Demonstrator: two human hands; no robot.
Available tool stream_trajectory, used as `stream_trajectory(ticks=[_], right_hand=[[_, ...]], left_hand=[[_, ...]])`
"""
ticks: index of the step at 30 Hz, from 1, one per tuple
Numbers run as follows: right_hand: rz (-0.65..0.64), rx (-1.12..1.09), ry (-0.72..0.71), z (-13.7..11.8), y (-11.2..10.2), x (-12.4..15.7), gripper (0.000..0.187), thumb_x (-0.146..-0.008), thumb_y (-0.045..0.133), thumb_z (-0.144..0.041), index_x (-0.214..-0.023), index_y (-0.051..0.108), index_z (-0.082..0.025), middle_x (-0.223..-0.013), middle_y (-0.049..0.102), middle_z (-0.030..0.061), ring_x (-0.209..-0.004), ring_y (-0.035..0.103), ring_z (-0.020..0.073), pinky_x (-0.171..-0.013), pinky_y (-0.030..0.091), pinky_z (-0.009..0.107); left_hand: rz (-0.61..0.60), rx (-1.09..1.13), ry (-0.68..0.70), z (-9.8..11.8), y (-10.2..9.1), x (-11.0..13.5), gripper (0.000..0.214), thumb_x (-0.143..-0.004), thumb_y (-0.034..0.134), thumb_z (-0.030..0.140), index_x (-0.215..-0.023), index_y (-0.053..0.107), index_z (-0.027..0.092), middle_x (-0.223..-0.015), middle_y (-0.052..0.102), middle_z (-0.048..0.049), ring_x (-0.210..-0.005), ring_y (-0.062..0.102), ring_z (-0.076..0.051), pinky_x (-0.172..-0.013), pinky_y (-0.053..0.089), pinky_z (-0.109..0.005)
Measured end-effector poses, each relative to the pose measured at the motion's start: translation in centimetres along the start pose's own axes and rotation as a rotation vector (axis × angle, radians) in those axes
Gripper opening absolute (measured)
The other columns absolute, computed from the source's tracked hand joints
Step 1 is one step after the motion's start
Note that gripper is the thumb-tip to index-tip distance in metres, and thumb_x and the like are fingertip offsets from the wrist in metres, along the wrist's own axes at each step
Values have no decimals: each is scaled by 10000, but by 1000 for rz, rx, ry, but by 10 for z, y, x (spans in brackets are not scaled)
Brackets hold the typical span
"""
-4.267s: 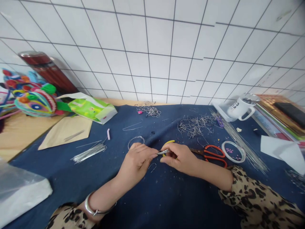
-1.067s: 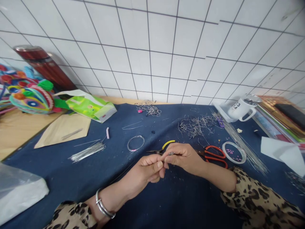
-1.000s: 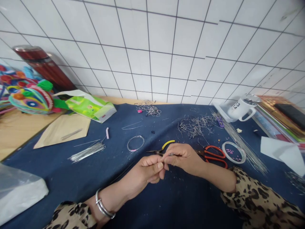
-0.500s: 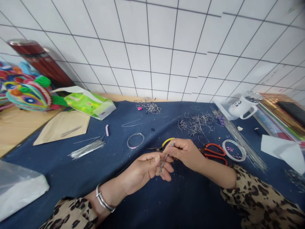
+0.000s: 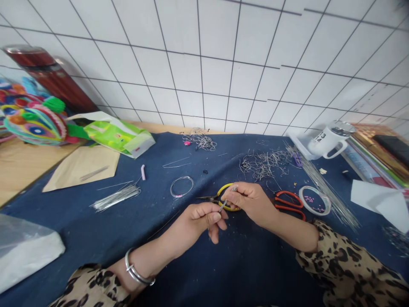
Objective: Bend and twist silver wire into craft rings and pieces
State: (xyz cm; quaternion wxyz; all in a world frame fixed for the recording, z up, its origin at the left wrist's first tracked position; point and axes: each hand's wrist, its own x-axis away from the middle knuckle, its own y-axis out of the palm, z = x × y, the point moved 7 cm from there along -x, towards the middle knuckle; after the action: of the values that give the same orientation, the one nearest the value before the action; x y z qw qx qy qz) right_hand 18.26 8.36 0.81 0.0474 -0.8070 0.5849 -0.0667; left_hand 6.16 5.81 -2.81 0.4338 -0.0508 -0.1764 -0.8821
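Note:
Between my hands is a slim piece of silver wirework (image 5: 223, 206), slanting up to the right; its fine shape is too small to make out. My left hand (image 5: 201, 219) pinches its lower end between thumb and forefinger, the other fingers loosely curled. Closed around its upper end is my right hand (image 5: 251, 204). Just behind the fingers lie yellow-handled pliers (image 5: 220, 190), partly covered by the right hand. Red-handled cutters (image 5: 289, 210) rest right of that hand, their head hidden. A thin wire ring (image 5: 171, 187) lies on the blue cloth (image 5: 153, 238) beyond my left hand.
A bundle of straight wires (image 5: 116, 197) is at left, with a tangle of wire scraps (image 5: 265, 165) behind my right hand. A round dish of pink beads (image 5: 329, 206), long wires (image 5: 340, 211) and a white mug (image 5: 329, 140) stand right. A plastic bag (image 5: 28, 260) lies front left.
My left thumb and forefinger have closed on the wire piece's lower end, where the fingers were spread under it before. More of the yellow pliers handles shows.

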Motion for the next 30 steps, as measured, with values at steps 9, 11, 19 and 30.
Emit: stream_trajectory(ticks=[9, 11, 19, 30], right_hand=[[-4, 155, -82, -12, 0, 3, 264, -834, 529, -384, -795, 658, -157, -654, 565, -6, -587, 524, 77, -561, 427, 194], [-7, 154, -86, -13, 0, 3, 266, -835, 528, -383, -788, 656, -155, -647, 553, -8, -590, 516, 76, -561, 421, 192], [-113, -60, 7, -5, 7, -1, 258, -804, 574, -391, -889, 635, -155, -652, 558, -9, -587, 517, 79, -530, 422, 191], [-147, -82, -89, -10, 10, 0, 184, -804, 592, -321, -812, 667, -154, -778, 585, 13, -596, 526, 68, -535, 441, 191]], left_hand=[[-2, -195, 29, 5, -3, 0, 231, -856, 490, 324, -832, 591, 117, -669, 584, -4, -436, 485, -61, -497, 378, -222], [-5, -207, 40, 6, -3, 1, 237, -858, 485, 330, -834, 589, 119, -658, 571, 2, -432, 466, -56, -493, 367, -218], [8, -57, 77, 7, 0, 2, 214, -868, 484, 296, -818, 590, 117, -687, 590, -10, -454, 471, -53, -522, 375, -221], [-101, 130, 10, -2, 6, 1, 199, -864, 505, 280, -818, 593, 108, -651, 583, -20, -449, 478, -53, -460, 337, -187]])
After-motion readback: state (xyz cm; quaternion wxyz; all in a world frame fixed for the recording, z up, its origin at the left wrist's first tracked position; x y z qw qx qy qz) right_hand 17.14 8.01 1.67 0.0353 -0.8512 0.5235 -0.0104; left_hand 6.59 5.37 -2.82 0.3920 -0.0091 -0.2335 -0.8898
